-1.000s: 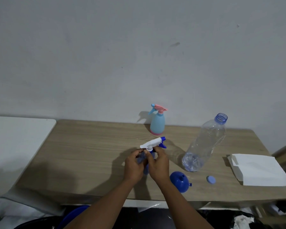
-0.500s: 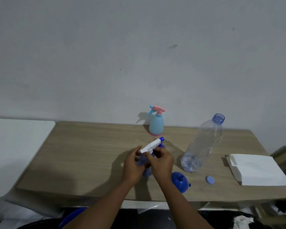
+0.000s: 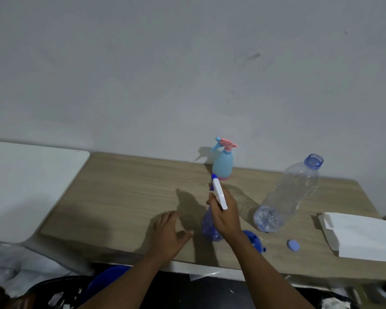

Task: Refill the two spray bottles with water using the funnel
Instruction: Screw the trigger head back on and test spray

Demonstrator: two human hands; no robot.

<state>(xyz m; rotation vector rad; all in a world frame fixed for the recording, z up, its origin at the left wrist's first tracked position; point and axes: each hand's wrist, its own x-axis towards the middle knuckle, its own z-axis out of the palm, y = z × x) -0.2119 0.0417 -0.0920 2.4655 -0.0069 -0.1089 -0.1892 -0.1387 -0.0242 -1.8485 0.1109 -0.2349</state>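
Note:
A small blue spray bottle point(image 3: 208, 228) stands near the table's front edge. My right hand point(image 3: 224, 214) grips its white spray head point(image 3: 219, 194), which points away toward the wall. My left hand point(image 3: 171, 234) hovers just left of the bottle with fingers spread, holding nothing. A light blue spray bottle with a pink trigger point(image 3: 222, 161) stands at the back by the wall. The blue funnel point(image 3: 253, 240) lies on the table behind my right wrist, partly hidden. A clear water bottle point(image 3: 288, 195), uncapped, leans to the right, and its blue cap point(image 3: 292, 245) lies in front of it.
The wooden table point(image 3: 132, 192) runs along a grey wall. A white folded paper point(image 3: 361, 235) lies at the table's right end. A white surface point(image 3: 25, 184) adjoins the table on the left. A blue basin edge point(image 3: 105, 279) shows below the front edge.
My left hand let go of the small blue bottle and drew back to the left. The spray head turned from pointing right to pointing away. The view shifted.

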